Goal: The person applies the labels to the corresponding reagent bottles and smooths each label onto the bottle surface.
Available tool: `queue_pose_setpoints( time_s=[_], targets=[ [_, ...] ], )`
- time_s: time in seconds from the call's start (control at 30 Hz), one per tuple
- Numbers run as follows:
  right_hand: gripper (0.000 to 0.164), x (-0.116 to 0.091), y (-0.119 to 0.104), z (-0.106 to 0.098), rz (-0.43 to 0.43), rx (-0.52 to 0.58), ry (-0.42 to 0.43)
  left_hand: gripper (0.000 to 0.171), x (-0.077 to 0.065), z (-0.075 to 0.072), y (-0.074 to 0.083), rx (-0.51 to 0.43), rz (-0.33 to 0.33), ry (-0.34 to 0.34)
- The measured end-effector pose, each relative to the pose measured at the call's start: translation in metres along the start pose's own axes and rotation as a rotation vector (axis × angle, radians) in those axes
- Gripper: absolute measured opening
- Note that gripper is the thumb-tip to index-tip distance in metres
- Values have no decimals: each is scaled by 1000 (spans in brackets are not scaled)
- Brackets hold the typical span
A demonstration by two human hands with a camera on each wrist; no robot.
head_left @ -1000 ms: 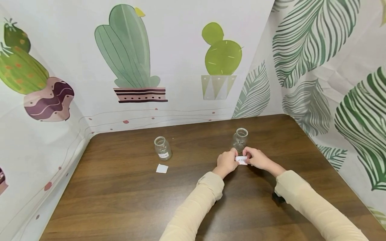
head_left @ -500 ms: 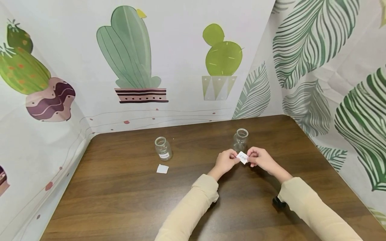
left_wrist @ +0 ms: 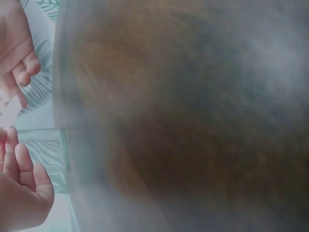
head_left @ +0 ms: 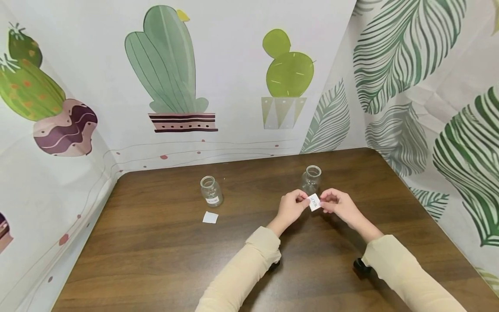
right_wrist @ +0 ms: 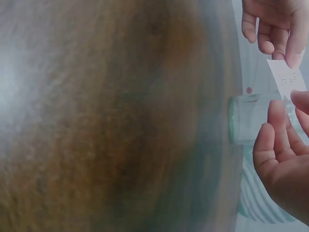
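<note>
Both hands pinch a small white label with dark writing, held just in front of a glass jar on the right. My left hand has the label's left edge between thumb and finger; my right hand grips its right edge the same way. In the head view the label tilts, overlapping the lower part of the clear glass jar, which stands upright and lidless. The right wrist view shows the label stretched between the two hands, with the jar behind. Only a corner of the label appears in the left wrist view.
Farther left stands a second open glass jar bearing a white label on its front. A blank white paper piece lies on the brown wooden table before it. Patterned cloth hangs behind the table.
The label has turned from lying level between the fingers to a steep tilt, and its writing now runs slanted. Both forearms have spread slightly apart. The jars and paper piece have stayed put.
</note>
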State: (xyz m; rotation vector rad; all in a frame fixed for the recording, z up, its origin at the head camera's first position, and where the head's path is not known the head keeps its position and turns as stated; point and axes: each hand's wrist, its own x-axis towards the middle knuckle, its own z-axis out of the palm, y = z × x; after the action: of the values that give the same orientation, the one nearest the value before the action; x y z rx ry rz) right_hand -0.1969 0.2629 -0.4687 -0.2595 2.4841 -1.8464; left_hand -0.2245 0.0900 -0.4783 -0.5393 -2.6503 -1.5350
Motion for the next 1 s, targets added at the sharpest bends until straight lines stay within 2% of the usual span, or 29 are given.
queue_pose_setpoints(
  time_s=[0.17,0.4,0.5,0.77,1.0],
  targets=[
    [20,-1,-10,1,-102,-76,67,6,-2,-2,6,1,6,-22],
    [13,-9,-36,11,-116,-240,170,7,-4,-1,11,-14,-2,-35],
    [12,-11,-40,14,-129,-288,211,7,-5,0,11,-33,-14,-35],
    [12,-4,-17,13,-121,-318,264,8,-5,2,10,-85,-56,-22],
    [12,-3,-15,14,-139,-321,276,9,-5,0,11,-99,-73,-16]
  ],
)
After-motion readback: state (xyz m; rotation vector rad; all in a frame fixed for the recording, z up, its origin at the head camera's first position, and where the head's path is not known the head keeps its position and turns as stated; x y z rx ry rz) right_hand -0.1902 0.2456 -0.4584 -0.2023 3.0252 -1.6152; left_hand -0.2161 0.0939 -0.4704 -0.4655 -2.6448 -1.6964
